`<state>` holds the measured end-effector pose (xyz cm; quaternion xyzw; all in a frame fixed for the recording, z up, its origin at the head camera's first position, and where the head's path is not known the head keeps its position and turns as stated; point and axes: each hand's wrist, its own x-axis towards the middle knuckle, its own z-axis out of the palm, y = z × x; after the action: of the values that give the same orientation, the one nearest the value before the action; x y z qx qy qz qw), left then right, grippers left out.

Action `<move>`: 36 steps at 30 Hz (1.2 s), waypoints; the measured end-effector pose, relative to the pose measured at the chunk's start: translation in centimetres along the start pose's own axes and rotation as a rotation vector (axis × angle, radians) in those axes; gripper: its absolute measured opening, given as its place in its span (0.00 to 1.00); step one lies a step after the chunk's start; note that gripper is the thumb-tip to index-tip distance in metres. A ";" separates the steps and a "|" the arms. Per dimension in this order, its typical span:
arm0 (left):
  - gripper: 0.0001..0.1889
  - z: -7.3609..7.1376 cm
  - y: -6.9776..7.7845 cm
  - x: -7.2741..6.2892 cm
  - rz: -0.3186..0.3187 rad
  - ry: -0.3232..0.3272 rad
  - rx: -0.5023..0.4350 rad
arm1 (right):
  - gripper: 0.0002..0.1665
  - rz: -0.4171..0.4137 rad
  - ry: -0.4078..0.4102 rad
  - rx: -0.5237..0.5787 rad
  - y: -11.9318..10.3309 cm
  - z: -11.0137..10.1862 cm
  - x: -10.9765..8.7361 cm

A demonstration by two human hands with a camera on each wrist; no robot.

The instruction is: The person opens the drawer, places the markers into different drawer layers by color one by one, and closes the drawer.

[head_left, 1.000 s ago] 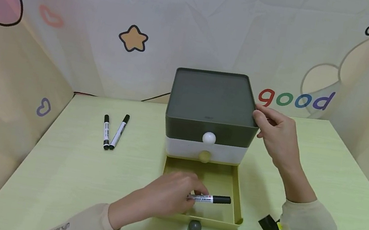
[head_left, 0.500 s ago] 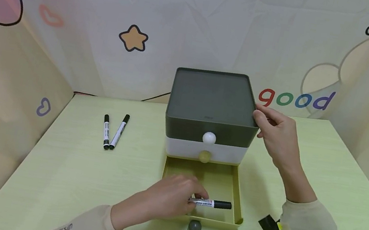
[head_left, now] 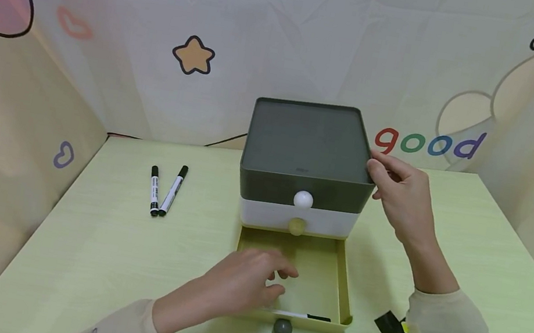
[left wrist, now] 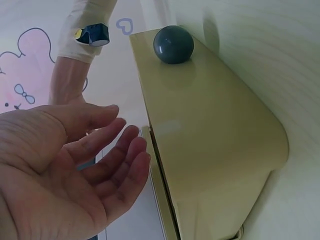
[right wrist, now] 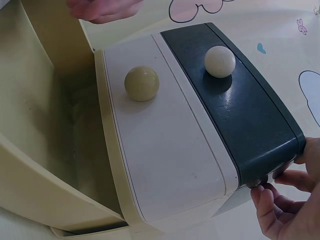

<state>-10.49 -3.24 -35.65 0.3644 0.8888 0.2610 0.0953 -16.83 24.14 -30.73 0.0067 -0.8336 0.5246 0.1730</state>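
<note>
A small desktop drawer unit (head_left: 310, 138) has a dark green top tier and a white tier, with its yellow bottom drawer (head_left: 344, 280) pulled out. My left hand (head_left: 248, 278) hovers over that drawer with loosely bent fingers and nothing between them; the left wrist view shows its palm (left wrist: 55, 185). A black-capped marker (head_left: 295, 314) lies inside along the drawer's front wall, its left end hidden by the hand. At the unit's upper right edge, my right hand (head_left: 402, 198) grips the green tier; the right wrist view shows these fingers (right wrist: 272, 205) curled against its side.
Two more black-capped markers (head_left: 154, 192) lie on the light green table (head_left: 88, 254), left of the unit. Round knobs stick out in front, including a dark one (head_left: 282, 329) on the pulled-out drawer. A printed cloth backdrop (head_left: 309, 38) stands behind.
My left hand has let go of the marker, which now lies lower, against the drawer's front wall. Those fingers have spread apart. The right hand stays in place on the unit.
</note>
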 end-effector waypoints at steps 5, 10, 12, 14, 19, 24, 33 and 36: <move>0.14 -0.5 -0.4 -0.4 -0.008 0.069 -0.050 | 0.23 0.001 0.001 0.003 0.0 0.0 0.0; 0.13 -1.0 -0.8 -0.8 -0.026 0.130 -0.083 | 0.23 -0.002 0.003 0.008 0.0 0.0 0.0; 0.13 -1.2 -0.9 -0.9 -0.038 0.146 -0.098 | 0.23 -0.002 0.005 0.010 0.0 0.0 0.0; 0.13 -1.4 -1.0 -1.1 -0.055 0.156 -0.115 | 0.23 0.001 0.005 0.008 0.0 0.0 0.0; 0.13 -1.9 -1.4 -1.5 -0.053 0.203 -0.155 | 0.24 0.004 0.005 0.000 0.1 -0.1 0.0; 0.14 -2.2 -1.9 -1.9 -0.019 0.276 -0.203 | 0.23 -0.001 0.005 0.008 0.1 0.0 0.1; 0.15 -2.8 -2.8 -2.5 0.058 0.375 -0.256 | 0.23 0.000 0.006 0.009 0.1 0.0 0.1; 0.16 -3.0 -3.0 -2.7 0.056 0.385 -0.266 | 0.23 -0.001 0.005 0.009 0.1 0.0 0.1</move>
<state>-11.43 -8.06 -34.81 0.3167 0.8379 0.4431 -0.0362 -16.93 24.15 -30.77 0.0069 -0.8307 0.5283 0.1753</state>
